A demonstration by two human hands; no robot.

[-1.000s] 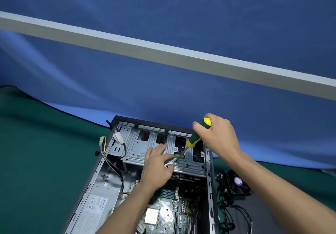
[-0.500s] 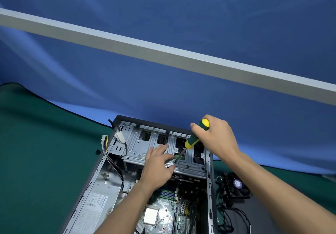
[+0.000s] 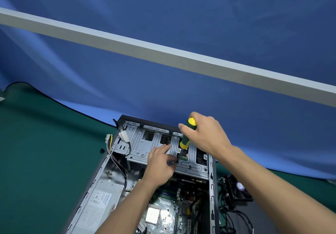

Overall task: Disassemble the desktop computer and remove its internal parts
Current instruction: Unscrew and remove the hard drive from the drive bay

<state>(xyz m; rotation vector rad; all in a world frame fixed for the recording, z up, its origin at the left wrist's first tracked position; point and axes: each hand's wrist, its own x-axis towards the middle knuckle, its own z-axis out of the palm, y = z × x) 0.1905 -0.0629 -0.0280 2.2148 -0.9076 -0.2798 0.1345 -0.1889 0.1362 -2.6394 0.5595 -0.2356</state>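
An open desktop case [image 3: 212, 188] lies on its side on the green mat. My right hand [image 3: 205, 133] grips a green and yellow screwdriver [image 3: 187, 133], held nearly upright with its tip down on the metal drive cage [image 3: 138, 143]. My left hand [image 3: 160, 164] rests on the cage beside the tip, thumb and fingers pinched around the shaft's lower end. The motherboard [image 3: 163, 213] with its bare CPU [image 3: 152, 214] and the power supply [image 3: 101, 203] lie lower in the case.
A detached black fan [image 3: 238, 188] with trailing cables lies on the mat right of the case. Loose power cables [image 3: 111, 144] hang over the case's left wall. A small black part [image 3: 102, 150] sits on the mat. Blue cloth rises behind.
The screwdriver has swung from a slant to nearly upright as my right hand moved up over the cage. My left fingers have closed in on the tip.
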